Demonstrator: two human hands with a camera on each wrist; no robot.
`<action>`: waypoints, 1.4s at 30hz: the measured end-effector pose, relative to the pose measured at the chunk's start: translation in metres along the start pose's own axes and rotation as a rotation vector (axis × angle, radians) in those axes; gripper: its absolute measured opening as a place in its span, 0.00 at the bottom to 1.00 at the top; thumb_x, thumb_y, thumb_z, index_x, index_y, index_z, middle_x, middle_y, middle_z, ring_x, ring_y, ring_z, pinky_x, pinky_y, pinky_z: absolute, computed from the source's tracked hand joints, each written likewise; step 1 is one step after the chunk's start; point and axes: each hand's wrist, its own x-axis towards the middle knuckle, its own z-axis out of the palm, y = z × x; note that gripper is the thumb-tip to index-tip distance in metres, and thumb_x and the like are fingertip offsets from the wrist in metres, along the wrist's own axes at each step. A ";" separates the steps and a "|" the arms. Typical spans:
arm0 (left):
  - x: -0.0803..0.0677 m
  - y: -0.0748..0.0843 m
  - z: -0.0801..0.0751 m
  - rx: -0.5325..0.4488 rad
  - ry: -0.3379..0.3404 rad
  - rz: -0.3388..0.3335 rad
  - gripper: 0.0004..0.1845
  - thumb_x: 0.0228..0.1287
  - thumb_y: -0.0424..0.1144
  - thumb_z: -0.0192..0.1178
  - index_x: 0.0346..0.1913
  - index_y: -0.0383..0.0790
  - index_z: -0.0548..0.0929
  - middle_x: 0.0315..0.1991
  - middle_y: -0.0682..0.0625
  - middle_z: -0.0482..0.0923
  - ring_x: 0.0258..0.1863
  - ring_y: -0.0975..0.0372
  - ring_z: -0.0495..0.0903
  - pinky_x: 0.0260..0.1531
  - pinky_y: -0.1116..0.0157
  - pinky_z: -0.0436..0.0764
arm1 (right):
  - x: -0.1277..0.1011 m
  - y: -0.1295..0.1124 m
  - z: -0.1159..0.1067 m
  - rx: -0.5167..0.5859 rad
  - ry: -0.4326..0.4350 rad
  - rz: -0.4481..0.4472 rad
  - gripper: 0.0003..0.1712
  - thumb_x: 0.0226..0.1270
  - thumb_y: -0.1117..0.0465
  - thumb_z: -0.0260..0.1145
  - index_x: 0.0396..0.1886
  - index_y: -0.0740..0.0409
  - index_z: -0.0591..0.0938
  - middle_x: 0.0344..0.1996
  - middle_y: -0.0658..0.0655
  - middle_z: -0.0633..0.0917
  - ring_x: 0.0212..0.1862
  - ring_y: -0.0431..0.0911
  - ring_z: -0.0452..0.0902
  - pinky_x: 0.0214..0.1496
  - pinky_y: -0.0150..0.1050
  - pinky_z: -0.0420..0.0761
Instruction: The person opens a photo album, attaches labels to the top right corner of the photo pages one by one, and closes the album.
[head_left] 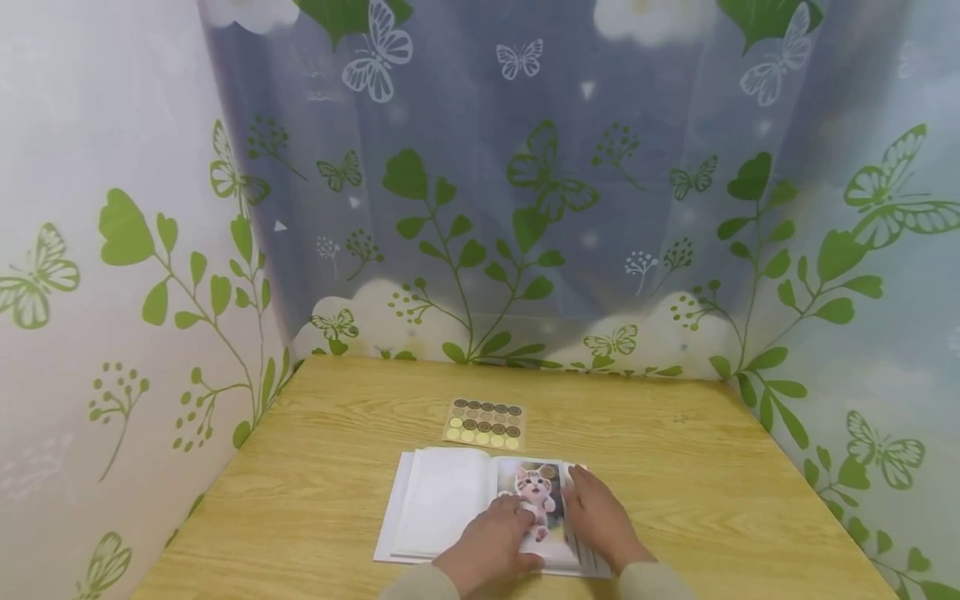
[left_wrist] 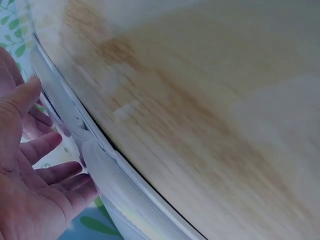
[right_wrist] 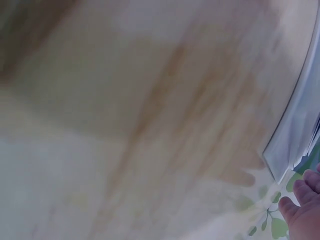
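An open book with white pages (head_left: 446, 500) lies on the table near its front edge. Its left page is blank, while the right page carries a kitten picture (head_left: 531, 479) with a small brown round sticker (head_left: 548, 472) in its upper right corner. My left hand (head_left: 489, 537) rests on the right page, covering the lower left of the picture; in the left wrist view its fingers (left_wrist: 60, 172) are spread against the page. Along the book's right edge lies my right hand (head_left: 602, 518), fingers extended by the page edges. Neither hand grips anything.
Just behind the book lies a sheet of round stickers (head_left: 486, 423) in rows of dark brown, tan and yellow. The wooden table (head_left: 337, 450) meets curtains (head_left: 480, 250) printed with leaves and butterflies at the back and both sides.
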 end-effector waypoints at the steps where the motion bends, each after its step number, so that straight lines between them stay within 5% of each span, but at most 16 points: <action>1: 0.000 -0.001 0.000 0.002 0.011 0.007 0.29 0.54 0.59 0.70 0.53 0.42 0.83 0.57 0.44 0.77 0.59 0.53 0.74 0.56 0.60 0.78 | 0.000 0.000 -0.001 0.017 0.006 0.007 0.26 0.78 0.59 0.50 0.67 0.73 0.69 0.67 0.73 0.69 0.69 0.67 0.62 0.71 0.61 0.60; 9: -0.003 -0.006 0.000 0.059 0.104 0.086 0.22 0.59 0.58 0.67 0.46 0.44 0.84 0.44 0.52 0.80 0.43 0.63 0.79 0.44 0.68 0.81 | 0.000 0.002 -0.003 0.093 0.019 0.051 0.26 0.79 0.60 0.47 0.67 0.73 0.69 0.67 0.74 0.69 0.69 0.68 0.62 0.71 0.62 0.60; 17: -0.006 -0.010 -0.004 0.027 0.086 0.096 0.16 0.66 0.55 0.62 0.38 0.45 0.84 0.31 0.56 0.78 0.31 0.67 0.77 0.34 0.70 0.80 | 0.000 0.002 -0.003 0.131 0.005 0.103 0.25 0.79 0.60 0.46 0.68 0.71 0.69 0.67 0.73 0.69 0.69 0.68 0.62 0.70 0.62 0.61; 32: -0.007 -0.012 -0.005 0.018 0.150 0.147 0.13 0.69 0.46 0.58 0.26 0.49 0.77 0.21 0.59 0.73 0.22 0.68 0.73 0.24 0.70 0.75 | -0.006 -0.004 0.004 0.086 0.000 -0.033 0.25 0.70 0.68 0.57 0.65 0.74 0.71 0.64 0.74 0.72 0.66 0.68 0.66 0.69 0.62 0.63; 38: -0.006 -0.009 -0.008 -0.016 0.222 0.134 0.04 0.64 0.39 0.59 0.35 0.46 0.83 0.22 0.58 0.76 0.21 0.69 0.73 0.20 0.72 0.73 | -0.008 -0.003 0.005 0.032 0.009 -0.104 0.25 0.69 0.67 0.59 0.62 0.76 0.73 0.63 0.75 0.73 0.65 0.68 0.67 0.68 0.61 0.65; 42: -0.001 -0.004 -0.010 -0.140 0.260 0.032 0.11 0.56 0.38 0.62 0.42 0.42 0.85 0.27 0.56 0.82 0.26 0.68 0.79 0.22 0.71 0.77 | -0.008 -0.001 0.007 0.014 0.006 -0.117 0.24 0.69 0.67 0.60 0.61 0.78 0.73 0.62 0.76 0.73 0.64 0.69 0.68 0.68 0.61 0.65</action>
